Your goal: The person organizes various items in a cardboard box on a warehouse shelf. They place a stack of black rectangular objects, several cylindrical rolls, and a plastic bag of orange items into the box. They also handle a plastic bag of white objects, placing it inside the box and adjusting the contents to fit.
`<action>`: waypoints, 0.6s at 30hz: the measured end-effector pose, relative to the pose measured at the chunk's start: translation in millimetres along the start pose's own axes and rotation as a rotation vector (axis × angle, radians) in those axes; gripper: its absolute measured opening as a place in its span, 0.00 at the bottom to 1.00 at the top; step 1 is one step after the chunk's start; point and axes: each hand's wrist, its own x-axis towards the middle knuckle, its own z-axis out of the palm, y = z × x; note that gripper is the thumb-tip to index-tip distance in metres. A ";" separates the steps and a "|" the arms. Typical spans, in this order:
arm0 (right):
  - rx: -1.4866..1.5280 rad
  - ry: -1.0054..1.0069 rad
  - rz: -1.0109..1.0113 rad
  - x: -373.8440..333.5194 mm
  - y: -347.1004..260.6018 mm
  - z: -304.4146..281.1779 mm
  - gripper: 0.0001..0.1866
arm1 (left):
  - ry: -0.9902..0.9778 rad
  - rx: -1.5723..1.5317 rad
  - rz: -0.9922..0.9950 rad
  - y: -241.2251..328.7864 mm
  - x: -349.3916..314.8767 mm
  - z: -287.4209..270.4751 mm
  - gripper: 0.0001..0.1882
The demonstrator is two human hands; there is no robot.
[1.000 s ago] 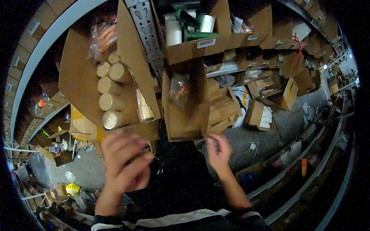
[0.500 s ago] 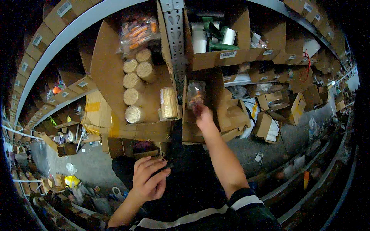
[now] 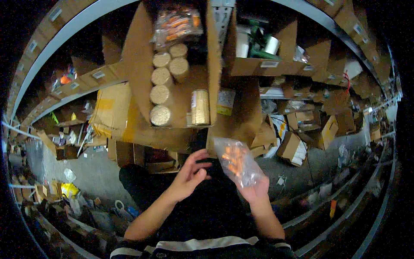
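A clear plastic bag of small orange pieces is gripped at its lower end by my right hand. The bag tilts up and to the left, in front of the lower edge of an open carton. To its left, my left hand is held with the fingers apart, nothing in it and not touching the bag. Above my left hand stands a larger open carton. Inside it are several pale round bundles of sticks, one bundle lying lengthwise, and more bagged orange pieces.
A perforated metal post rises between the cartons. At the upper right a box holds white rolls and green material. A white and yellow packet lies inside the right carton. Further boxes line the shelves, and loose litter lies on the grey floor.
My right hand has drawn back from the right carton toward me, bringing the bag of orange pieces out. My left hand has moved up and right, its fingers spreading. The view has shifted slightly.
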 end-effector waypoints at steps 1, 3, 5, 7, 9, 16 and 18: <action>-0.142 0.027 -0.008 -8.7 -0.3 -1.0 0.13 | -0.024 -0.188 -0.115 -1.4 1.9 0.8 0.32; -0.834 -0.005 -0.082 -27.5 -1.2 -6.2 0.12 | -0.036 -0.303 -0.225 -0.8 1.0 1.4 0.38; -1.271 -0.085 -0.229 -41.3 3.9 -14.2 0.14 | -0.050 -0.345 -0.227 3.4 -4.9 -0.9 0.45; -1.352 -0.177 -0.358 -42.7 11.9 -24.5 0.15 | -0.107 -0.380 -0.056 7.6 -12.7 -3.9 0.51; -1.407 -0.110 -0.581 -37.7 20.0 -34.7 0.15 | -0.087 -0.335 0.062 10.1 -23.6 -6.3 0.56; -1.603 -0.338 -0.721 -22.2 27.8 -37.6 0.22 | 0.363 0.012 0.218 13.1 -44.7 -4.5 0.14; -1.498 -0.256 -0.568 -21.0 20.3 -23.7 0.26 | 0.423 0.127 0.325 20.1 -47.7 -4.8 0.12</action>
